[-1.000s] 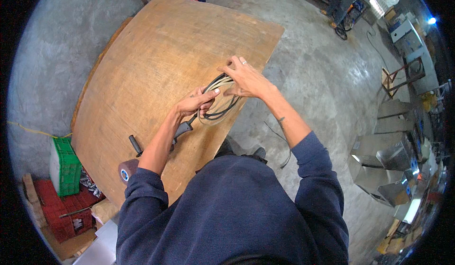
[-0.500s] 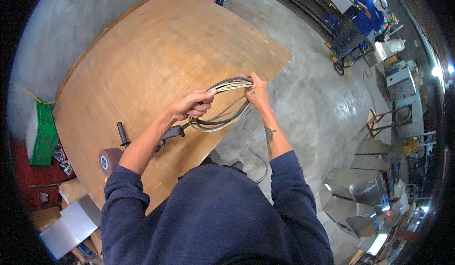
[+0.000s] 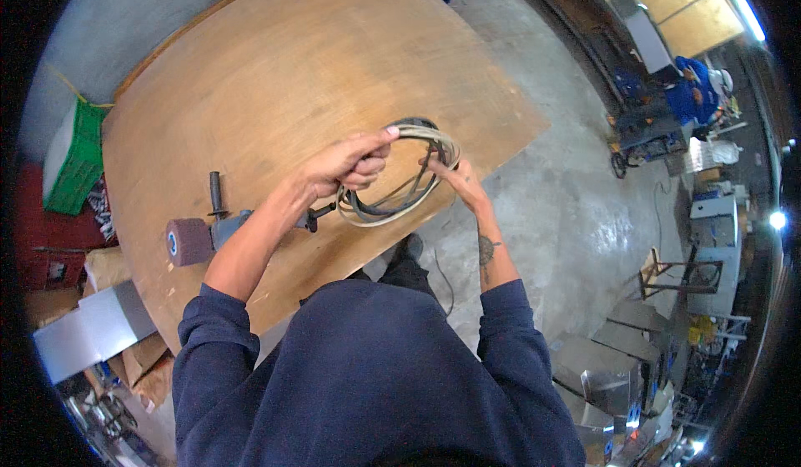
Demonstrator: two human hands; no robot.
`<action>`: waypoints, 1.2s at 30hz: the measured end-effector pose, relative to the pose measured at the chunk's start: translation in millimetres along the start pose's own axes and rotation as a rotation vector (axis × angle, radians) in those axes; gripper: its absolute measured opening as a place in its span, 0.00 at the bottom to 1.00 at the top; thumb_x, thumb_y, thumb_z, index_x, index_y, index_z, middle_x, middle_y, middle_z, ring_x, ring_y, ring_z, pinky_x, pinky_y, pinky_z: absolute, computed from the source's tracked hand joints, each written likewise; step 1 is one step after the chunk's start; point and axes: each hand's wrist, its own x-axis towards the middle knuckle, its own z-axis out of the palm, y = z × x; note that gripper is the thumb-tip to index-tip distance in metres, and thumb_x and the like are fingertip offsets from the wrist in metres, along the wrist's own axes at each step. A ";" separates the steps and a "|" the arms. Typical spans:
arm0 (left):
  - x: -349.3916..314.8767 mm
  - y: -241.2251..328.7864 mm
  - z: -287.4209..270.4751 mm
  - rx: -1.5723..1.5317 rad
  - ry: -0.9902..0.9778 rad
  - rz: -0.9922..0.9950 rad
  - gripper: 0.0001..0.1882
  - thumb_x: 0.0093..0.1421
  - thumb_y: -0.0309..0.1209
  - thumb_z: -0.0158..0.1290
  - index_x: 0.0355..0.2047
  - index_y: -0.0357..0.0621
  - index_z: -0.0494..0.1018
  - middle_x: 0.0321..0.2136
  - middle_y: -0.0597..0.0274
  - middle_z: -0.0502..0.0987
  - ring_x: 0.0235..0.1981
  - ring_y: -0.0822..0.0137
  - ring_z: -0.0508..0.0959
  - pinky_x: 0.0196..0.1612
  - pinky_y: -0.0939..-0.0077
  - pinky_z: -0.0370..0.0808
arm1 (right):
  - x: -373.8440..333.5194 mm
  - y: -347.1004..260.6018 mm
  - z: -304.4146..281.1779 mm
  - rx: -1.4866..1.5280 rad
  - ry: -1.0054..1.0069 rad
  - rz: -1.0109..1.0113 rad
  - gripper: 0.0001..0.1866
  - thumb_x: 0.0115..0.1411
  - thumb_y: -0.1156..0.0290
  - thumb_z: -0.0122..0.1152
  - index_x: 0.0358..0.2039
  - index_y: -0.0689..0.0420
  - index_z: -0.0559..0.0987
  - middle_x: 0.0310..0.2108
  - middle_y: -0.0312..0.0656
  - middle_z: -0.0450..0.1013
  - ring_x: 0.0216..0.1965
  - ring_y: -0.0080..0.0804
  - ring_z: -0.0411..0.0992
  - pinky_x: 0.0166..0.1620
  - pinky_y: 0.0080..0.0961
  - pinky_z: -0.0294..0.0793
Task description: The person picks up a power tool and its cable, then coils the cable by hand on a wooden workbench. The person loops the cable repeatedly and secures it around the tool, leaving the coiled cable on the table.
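Note:
A looped power cable (image 3: pixel 384 219), part black and part pale, hangs between my hands above the wooden table, near its right edge. My left hand (image 3: pixel 355 160) is closed round the loops at their upper left, thumb along the top. At the right side of the coil, my right hand (image 3: pixel 460 181) grips the loops, some of its fingers hidden behind them. From the coil, a black end runs to the handle of a power sander (image 3: pixel 224 230) lying on the table, partly behind my left forearm. The sander has a brown abrasive drum (image 3: pixel 192 242) and a black side handle (image 3: pixel 216 193).
The brown wooden table (image 3: pixel 275 75) spreads ahead of me. A green crate (image 3: pixel 75 158) and a grey metal box (image 3: pixel 96 325) are at the left. On the right, a person in blue (image 3: pixel 697 91) is near a dark cart. Metal panels (image 3: pixel 596 367) stand at lower right.
My view has shifted, showing more of the sander. The loops have become rounder and wider, and my right hand has moved lower along the coil's right side.

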 end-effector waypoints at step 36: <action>53.1 -48.6 -15.8 0.002 0.601 0.175 0.21 0.74 0.51 0.47 0.28 0.52 0.66 0.17 0.77 0.59 0.16 0.81 0.58 0.16 0.83 0.58 | 113.2 -104.8 -16.0 -0.443 -0.450 -0.699 0.11 0.68 0.63 0.56 0.40 0.56 0.79 0.38 0.46 0.76 0.43 0.49 0.76 0.44 0.42 0.74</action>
